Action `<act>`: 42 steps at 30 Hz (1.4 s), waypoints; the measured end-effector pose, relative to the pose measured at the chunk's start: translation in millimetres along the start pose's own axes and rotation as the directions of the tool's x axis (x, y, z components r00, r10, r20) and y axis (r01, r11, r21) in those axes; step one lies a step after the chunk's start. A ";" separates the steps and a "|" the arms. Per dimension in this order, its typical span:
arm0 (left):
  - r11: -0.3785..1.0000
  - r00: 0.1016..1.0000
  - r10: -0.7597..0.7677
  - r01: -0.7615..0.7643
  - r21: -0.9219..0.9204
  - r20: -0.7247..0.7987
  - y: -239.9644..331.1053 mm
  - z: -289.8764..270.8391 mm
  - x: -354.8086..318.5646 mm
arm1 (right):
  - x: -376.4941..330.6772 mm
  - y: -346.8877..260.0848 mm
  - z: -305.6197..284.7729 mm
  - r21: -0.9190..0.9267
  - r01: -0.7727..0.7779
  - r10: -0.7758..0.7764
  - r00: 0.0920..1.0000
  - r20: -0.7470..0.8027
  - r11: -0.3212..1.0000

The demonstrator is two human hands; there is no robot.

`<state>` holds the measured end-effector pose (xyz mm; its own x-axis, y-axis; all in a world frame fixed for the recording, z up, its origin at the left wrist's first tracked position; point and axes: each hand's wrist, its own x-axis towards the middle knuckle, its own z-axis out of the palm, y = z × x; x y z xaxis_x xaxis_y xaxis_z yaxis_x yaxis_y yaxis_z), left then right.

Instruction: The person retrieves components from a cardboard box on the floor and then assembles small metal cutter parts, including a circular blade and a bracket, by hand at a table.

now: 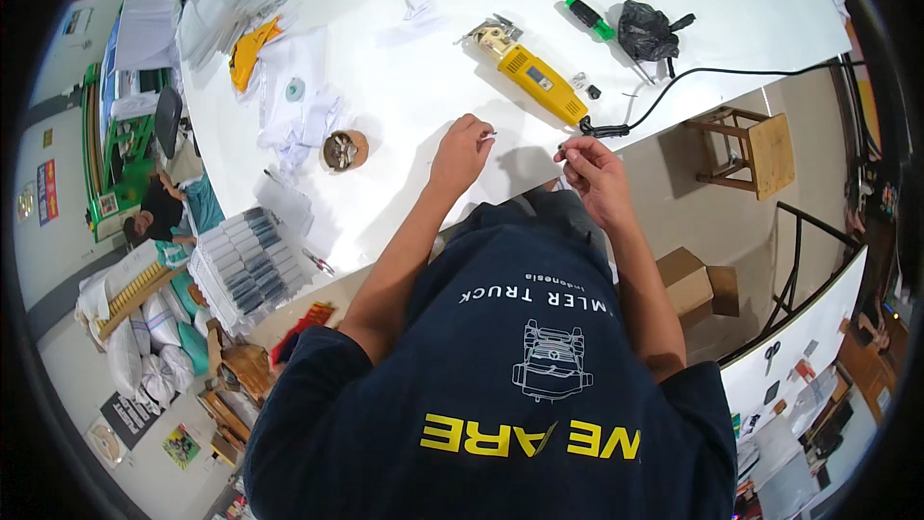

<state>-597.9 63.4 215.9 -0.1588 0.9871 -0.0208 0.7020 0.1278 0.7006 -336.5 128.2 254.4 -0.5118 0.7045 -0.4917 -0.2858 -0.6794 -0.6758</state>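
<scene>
Both hands sit at the table's near edge, right hand (595, 171) pinching some tiny part, left hand (462, 149) fingertips closed on another, so keep them low and steady, yellow cutter (534, 75) lying just beyond.

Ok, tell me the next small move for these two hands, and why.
Probably bring the left hand across to the right hand. Each pinches something tiny, too small to identify, just above the white table, a gap apart. The yellow power tool lies untouched beyond them.
</scene>
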 end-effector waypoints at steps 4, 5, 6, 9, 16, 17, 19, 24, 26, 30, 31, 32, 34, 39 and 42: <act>0.941 0.980 -0.198 0.194 -0.277 0.014 16.3 -18.7 -6.5 | 14.0 3.6 0.3 -0.081 -0.059 0.062 0.997 0.034 0.995; 0.912 0.974 -0.228 0.218 -0.347 0.012 25.7 -27.0 -8.0 | 15.4 1.4 2.7 -0.087 -0.079 0.082 0.996 0.037 0.993; 0.890 0.974 -0.227 0.211 -0.404 0.008 35.3 -34.3 -8.9 | 16.4 -0.8 4.3 -0.084 -0.073 0.077 0.996 0.046 0.994; 0.827 0.976 -0.219 0.175 -0.535 -0.019 84.6 -68.0 -8.0 | 12.9 -18.1 18.1 -0.071 -0.051 0.057 0.995 0.085 0.996; 0.868 0.989 0.003 -0.077 -0.491 -0.150 143.0 -110.3 -1.0 | -0.4 -72.3 51.2 -0.068 0.039 -0.022 0.972 0.234 0.997; 0.869 0.988 0.032 -0.102 -0.484 -0.150 145.2 -112.3 -0.1 | -0.3 -76.5 54.3 -0.055 0.054 -0.038 0.965 0.259 0.997; 0.829 0.979 -0.004 -0.110 -0.548 -0.202 148.6 -110.0 1.6 | -1.1 -85.0 61.6 -0.002 0.014 -0.013 0.961 0.276 1.000; 0.686 0.968 -0.174 -0.013 -0.727 -0.182 138.1 -97.9 -0.5 | 7.4 -81.0 61.9 -0.004 -0.010 0.010 0.953 0.301 1.000; 0.630 0.965 -0.239 0.071 -0.773 -0.106 116.6 -90.4 -1.9 | 13.2 -76.2 57.5 -0.040 -0.010 0.021 0.961 0.275 0.999; 0.858 0.931 -0.362 0.315 -0.406 -0.043 49.1 -60.2 0.9 | 34.5 -69.5 45.8 -0.127 -0.041 0.064 0.980 0.188 0.991; 0.908 0.939 -0.342 0.320 -0.270 -0.036 32.7 -50.8 -0.5 | 42.4 -64.0 39.9 -0.156 -0.048 0.073 0.984 0.162 0.987; 0.941 0.947 -0.319 0.314 -0.128 -0.024 21.6 -43.3 -0.6 | 48.7 -59.3 36.4 -0.182 -0.052 0.077 0.988 0.134 0.982; 0.972 0.971 -0.234 0.235 0.016 -0.047 2.1 -27.1 -3.3 | 57.6 -50.4 30.0 -0.187 -0.067 0.094 0.985 0.143 0.980; 0.971 0.982 -0.175 0.185 0.150 -0.077 -6.0 -19.9 -0.1 | 63.7 -45.1 34.6 -0.216 -0.080 0.112 0.984 0.136 0.973; 0.940 0.965 -0.255 0.233 -0.250 -0.060 59.9 -55.0 16.9 | 60.6 -48.2 41.8 -0.223 -0.070 0.106 0.982 0.154 0.972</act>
<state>-596.7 82.5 296.7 -0.3738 0.9142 -0.1564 0.4493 0.3260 0.8318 -387.6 195.0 280.1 -0.6580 0.5882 -0.4701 -0.0614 -0.6641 -0.7451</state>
